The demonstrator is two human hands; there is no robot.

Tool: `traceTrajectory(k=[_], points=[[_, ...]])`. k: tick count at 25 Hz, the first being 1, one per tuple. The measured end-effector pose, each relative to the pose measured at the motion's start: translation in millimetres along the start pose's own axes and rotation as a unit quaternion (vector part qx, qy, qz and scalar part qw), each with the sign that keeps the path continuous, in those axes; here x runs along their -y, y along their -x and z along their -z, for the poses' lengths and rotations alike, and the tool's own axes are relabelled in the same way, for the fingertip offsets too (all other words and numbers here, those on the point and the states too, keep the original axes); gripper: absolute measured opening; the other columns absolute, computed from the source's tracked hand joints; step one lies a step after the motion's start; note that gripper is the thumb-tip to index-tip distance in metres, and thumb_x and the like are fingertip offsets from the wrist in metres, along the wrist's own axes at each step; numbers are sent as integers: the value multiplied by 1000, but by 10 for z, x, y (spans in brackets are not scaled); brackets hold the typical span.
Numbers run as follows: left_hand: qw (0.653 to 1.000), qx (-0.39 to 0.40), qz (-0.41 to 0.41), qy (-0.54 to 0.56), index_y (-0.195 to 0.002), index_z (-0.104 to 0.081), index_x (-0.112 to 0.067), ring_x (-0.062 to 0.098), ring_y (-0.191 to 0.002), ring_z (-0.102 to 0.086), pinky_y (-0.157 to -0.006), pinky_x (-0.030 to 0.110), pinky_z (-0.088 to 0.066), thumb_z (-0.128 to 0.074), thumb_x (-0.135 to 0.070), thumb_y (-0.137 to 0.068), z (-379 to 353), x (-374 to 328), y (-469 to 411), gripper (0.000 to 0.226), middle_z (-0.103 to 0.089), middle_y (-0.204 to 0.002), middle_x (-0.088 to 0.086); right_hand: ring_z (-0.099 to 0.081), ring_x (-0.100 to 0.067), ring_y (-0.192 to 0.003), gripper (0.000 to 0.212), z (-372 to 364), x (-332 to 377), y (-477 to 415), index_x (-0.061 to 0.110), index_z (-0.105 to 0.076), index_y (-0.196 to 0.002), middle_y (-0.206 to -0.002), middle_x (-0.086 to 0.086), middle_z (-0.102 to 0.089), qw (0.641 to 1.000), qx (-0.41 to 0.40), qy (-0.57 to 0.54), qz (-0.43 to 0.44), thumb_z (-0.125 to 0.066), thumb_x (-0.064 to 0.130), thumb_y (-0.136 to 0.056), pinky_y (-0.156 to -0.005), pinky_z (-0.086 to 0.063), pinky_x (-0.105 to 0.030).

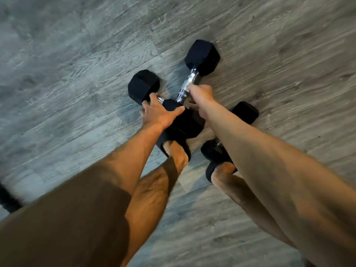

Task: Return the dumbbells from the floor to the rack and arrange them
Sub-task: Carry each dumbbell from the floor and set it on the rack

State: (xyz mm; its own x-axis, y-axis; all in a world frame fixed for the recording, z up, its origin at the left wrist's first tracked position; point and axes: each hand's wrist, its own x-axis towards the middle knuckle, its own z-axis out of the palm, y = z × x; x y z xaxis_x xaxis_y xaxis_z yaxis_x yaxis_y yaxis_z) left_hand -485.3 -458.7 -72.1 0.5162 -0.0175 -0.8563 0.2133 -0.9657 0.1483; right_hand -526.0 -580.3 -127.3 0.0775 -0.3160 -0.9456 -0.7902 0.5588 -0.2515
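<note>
Three black hex dumbbells with chrome handles lie close together on the grey wood floor. My right hand (200,95) curls round the handle of the far dumbbell (202,56), which points away from me. My left hand (159,112) reaches down with fingers spread over the short handle of the left dumbbell (143,86), its thumb lying across a black head; no closed grip shows. A third dumbbell (244,112) lies to the right, half hidden behind my right forearm. No rack is in view.
My feet in black sandals (173,149) stand right behind the dumbbells, the right one (221,170) touching the third dumbbell's near head. A blurred black object (7,199) sits at the left edge. Plank floor (77,64) stretches all around.
</note>
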Motion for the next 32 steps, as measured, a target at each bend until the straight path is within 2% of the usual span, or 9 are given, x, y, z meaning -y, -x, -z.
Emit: traceTrajectory(k=[1, 3, 7, 10, 15, 20, 24, 27, 32], points=[[1000, 11, -2, -4, -144, -29, -21, 36, -138, -35, -110, 46, -37, -77, -60, -68, -47, 41, -120, 98, -34, -147, 13, -66, -26, -71, 33, -93, 14, -154, 4, -62, -103, -86, -11, -67, 999, -9, -32, -8, -66, 24, -76, -62, -56, -34], [999, 50, -2, -4, -145, -28, -21, 34, -134, -42, -108, 44, -41, -80, -62, -63, -148, 135, -330, 106, -37, -147, 12, -65, -27, -68, 20, -236, 75, -364, 8, -55, -95, -80, -12, -64, 993, -5, -115, -31, -67, 20, -84, -66, -56, -37], [993, 106, 6, 50, -139, -35, -24, 28, -102, -69, -92, 41, -57, -87, -51, -59, -200, 228, -513, 99, -50, -138, 6, -51, -20, -50, 9, -324, 107, -481, 9, -49, -90, -66, -10, -53, 977, 7, -201, -75, -56, 13, -94, -53, -46, -31], [996, 75, -41, 21, -118, -42, -25, 24, -105, -62, -87, 37, -56, -89, -42, -59, -139, 186, -391, 77, -52, -124, 5, -47, -19, -49, 7, -255, 84, -369, 7, -49, -99, -62, -9, -49, 965, 12, -251, -81, -53, 10, -94, -53, -44, -31], [979, 85, -130, -131, -134, -38, -21, 35, -121, -47, -102, 46, -46, -90, -40, -58, 261, 44, 252, 94, -39, -131, 15, -48, -20, -49, 11, 120, 71, 403, 9, -46, -80, -62, -8, -47, 933, 22, -348, -94, -48, 10, -90, -56, -47, -33], [930, 120, -198, -284, -145, -27, -22, 40, -126, -40, -100, 48, -48, -90, -36, -59, 828, -306, 1282, 108, -29, -139, 16, -66, -24, -63, 13, 764, 35, 1647, 15, -50, -76, -66, -9, -61, 892, 45, -442, -86, -49, 14, -89, -66, -56, -34], [870, 131, -279, -385, -143, -27, -21, 38, -127, -36, -99, 46, -44, -89, -32, -60, 1269, -819, 2407, 105, -36, -138, 16, -66, -24, -77, 18, 1375, 32, 2869, 9, -59, -78, -72, -10, -69, 837, 34, -541, -75, -49, 17, -91, -74, -54, -34], [821, 147, -333, -440, -141, -27, -22, 34, -124, -38, -97, 45, -44, -88, -33, -61, 1460, -1073, 3089, 101, -40, -134, 13, -64, -22, -71, 20, 1672, -36, 3672, 4, -58, -79, -60, -9, -68, 790, 6, -611, -57, -46, 14, -92, -63, -55, -31], [716, 172, -426, -526, -140, -30, -22, 33, -118, -43, -92, 43, -47, -88, -32, -59, 1494, -1261, 4036, 100, -44, -129, 12, -63, -24, -68, 10, 1990, -368, 4736, 6, -55, -84, -61, -11, -67, 698, -75, -712, -15, -46, 10, -89, -66, -55, -37]])
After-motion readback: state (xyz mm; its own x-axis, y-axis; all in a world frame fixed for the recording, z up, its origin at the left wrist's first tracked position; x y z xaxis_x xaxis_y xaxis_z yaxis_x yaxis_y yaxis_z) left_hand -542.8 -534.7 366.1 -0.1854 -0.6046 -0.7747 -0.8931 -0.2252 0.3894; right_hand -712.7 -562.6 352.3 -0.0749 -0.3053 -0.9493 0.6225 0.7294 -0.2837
